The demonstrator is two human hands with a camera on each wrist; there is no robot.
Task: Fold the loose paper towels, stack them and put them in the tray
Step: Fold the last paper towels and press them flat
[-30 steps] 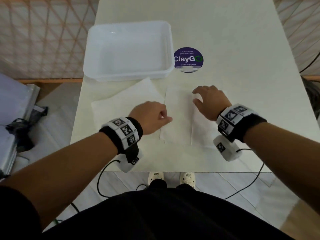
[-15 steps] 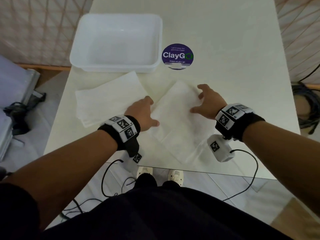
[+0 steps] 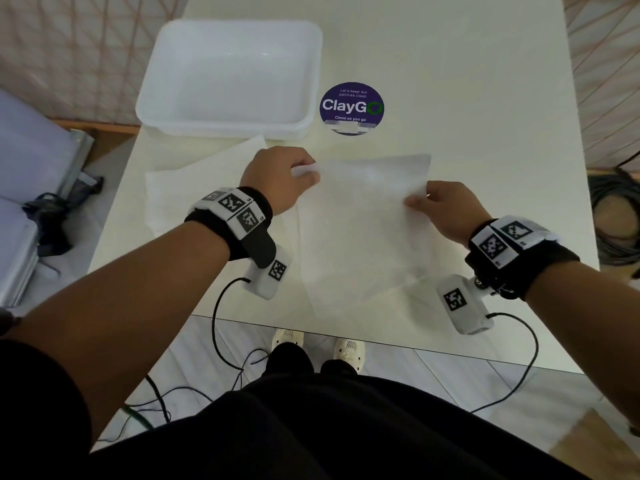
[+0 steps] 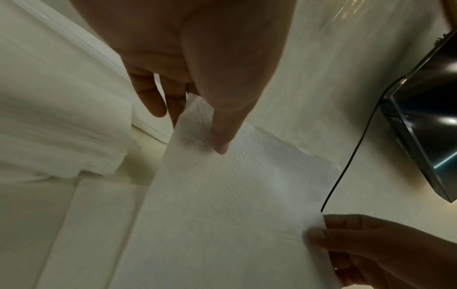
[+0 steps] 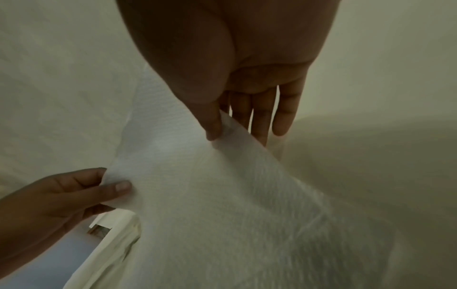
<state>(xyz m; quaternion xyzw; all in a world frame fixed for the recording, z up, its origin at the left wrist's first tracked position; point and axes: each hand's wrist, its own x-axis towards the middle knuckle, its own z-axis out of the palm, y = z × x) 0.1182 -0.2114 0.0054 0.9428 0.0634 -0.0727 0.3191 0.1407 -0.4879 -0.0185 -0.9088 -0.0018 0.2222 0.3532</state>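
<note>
A white paper towel [image 3: 363,230] hangs lifted over the table's near middle, held by its two far corners. My left hand [image 3: 304,173] pinches the far left corner between thumb and fingers [image 4: 220,135]. My right hand [image 3: 417,199] pinches the far right corner, its thumb [image 5: 212,125] on top of the sheet. The towel's near end trails down to the table. A stack of more paper towels [image 3: 197,188] lies flat to the left, in front of the white plastic tray [image 3: 228,77]. The tray holds nothing.
A round purple ClayGo sticker [image 3: 351,108] sits on the table right of the tray. The table's near edge [image 3: 346,336] runs just below the towel. Cables hang from both wrist cameras. Coiled cable [image 3: 616,223] lies on the floor at the right.
Both hands have moved from pressing the towel flat on the table to pinching its far corners and lifting it. The sheet now hangs between them, unfolded.
</note>
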